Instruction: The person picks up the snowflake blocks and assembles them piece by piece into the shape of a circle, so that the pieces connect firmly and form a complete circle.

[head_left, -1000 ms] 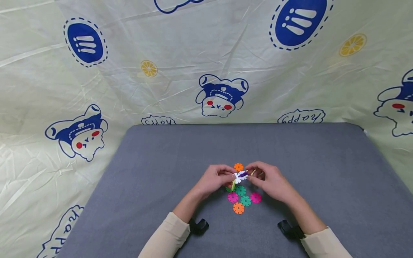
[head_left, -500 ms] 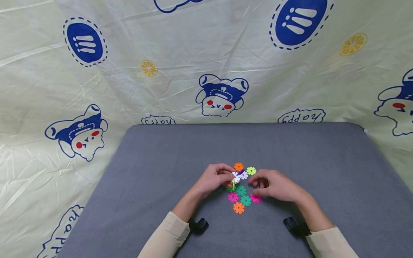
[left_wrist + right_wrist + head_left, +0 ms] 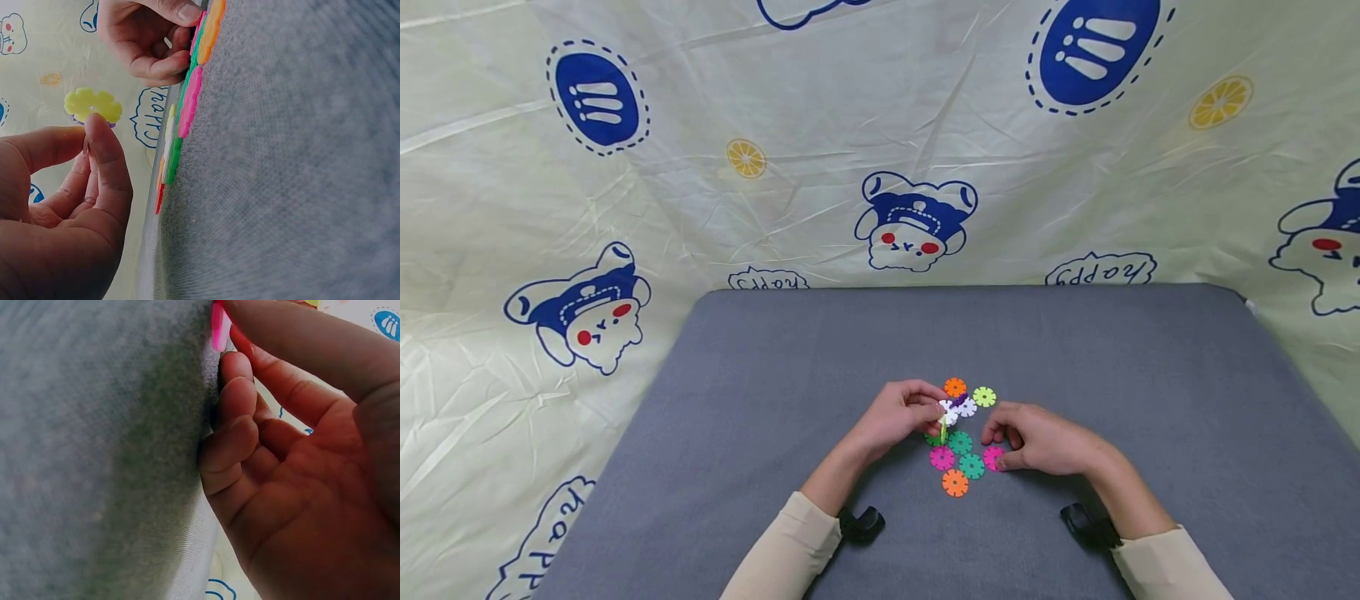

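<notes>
Between thumb and index finger, my left hand (image 3: 901,417) pinches a small joined set of notched plastic discs. The set includes a white disc (image 3: 950,414), a purple disc (image 3: 960,401) seen edge-on and a yellow-green disc (image 3: 94,104); their joints are mostly hidden by the fingers. Over the table's right side of the pile, my right hand (image 3: 1041,437) rests its thumb on a flat pink disc (image 3: 991,457), the other fingers loosely bent above it. In the right wrist view, only the edge of that pink disc (image 3: 219,328) shows at the thumb tip.
Loose discs lie flat on the grey table (image 3: 790,358): orange (image 3: 955,387), yellow-green (image 3: 984,397), white (image 3: 968,407), green (image 3: 960,442), pink (image 3: 942,458), another green (image 3: 972,466) and another orange (image 3: 955,483). A printed cloth (image 3: 820,208) hangs behind.
My right hand has left the joined discs and moved toward me, its thumb now on the pink disc. A yellow-green disc now shows flat at the back. The left hand has barely moved.
</notes>
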Motion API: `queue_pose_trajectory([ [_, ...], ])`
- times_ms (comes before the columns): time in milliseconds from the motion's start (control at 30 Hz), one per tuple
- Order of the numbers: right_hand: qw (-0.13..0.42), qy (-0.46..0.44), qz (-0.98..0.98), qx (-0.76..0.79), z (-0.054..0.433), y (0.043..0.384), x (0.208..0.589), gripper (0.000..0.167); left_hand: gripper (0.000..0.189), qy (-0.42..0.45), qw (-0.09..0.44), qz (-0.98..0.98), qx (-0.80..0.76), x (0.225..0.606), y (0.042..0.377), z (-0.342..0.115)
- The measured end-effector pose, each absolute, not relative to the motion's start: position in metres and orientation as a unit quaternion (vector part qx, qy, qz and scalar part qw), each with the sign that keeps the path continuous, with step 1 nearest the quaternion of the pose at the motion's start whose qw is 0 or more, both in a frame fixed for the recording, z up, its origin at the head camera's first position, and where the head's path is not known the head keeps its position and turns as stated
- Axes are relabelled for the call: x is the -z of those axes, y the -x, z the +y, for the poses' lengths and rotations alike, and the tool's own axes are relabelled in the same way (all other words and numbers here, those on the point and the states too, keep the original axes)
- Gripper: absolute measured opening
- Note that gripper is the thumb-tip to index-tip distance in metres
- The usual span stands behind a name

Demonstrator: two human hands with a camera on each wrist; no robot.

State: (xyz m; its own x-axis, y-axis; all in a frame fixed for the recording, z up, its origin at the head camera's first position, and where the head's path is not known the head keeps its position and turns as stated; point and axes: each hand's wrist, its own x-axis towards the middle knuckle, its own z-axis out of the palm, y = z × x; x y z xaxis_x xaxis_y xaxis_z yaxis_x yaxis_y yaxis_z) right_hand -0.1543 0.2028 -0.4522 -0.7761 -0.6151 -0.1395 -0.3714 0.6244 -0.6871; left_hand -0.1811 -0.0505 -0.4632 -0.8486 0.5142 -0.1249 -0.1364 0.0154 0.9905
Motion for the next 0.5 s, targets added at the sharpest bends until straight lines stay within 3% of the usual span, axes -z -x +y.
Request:
queue_pose_trajectory([
  [500, 0.186, 0.257, 0.849, 0.423, 0.2073, 0.1569, 0.4549, 0.016, 0.018, -0.145, 0.239, 0.680, -0.678, 0.4665, 0.1807, -0.0505],
])
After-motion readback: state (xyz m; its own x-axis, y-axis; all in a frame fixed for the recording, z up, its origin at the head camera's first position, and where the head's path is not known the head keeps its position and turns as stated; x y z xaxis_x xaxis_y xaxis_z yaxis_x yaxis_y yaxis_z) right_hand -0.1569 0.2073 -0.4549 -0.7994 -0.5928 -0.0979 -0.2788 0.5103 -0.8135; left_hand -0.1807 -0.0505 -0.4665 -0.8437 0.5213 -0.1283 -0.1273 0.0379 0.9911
